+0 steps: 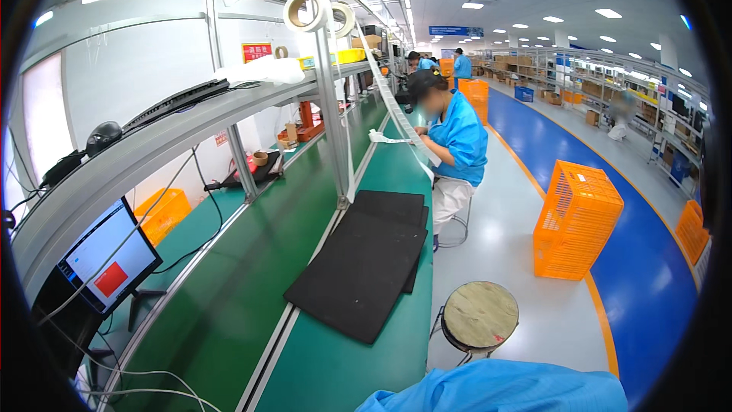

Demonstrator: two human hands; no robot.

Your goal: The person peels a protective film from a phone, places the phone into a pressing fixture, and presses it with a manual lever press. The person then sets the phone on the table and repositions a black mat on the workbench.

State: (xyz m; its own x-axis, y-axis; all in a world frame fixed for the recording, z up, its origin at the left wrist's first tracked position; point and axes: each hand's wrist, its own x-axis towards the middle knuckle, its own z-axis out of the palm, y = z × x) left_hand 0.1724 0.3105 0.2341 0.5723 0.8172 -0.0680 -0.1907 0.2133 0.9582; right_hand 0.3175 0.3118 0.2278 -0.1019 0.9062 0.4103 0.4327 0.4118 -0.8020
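Neither of my hands shows in the head view. Only blue cloth (503,389), likely part of my own clothing, comes in at the lower edge. Ahead of it on the green bench lie black foam mats (358,259), stacked and slightly askew. A round-topped stool (480,314) stands on the floor just right of the bench. Farther along, a seated co-worker (457,137) in a blue top and dark cap bends over the bench, arms forward. A long white strip (396,111) hangs down near that person.
A green conveyor belt (229,290) runs along the bench's left side. A metal shelf (191,118) above it carries a keyboard (175,103). White tape rolls (306,12) hang from the frame. A monitor (110,259) stands at left. Orange crates (576,221) stand on the right.
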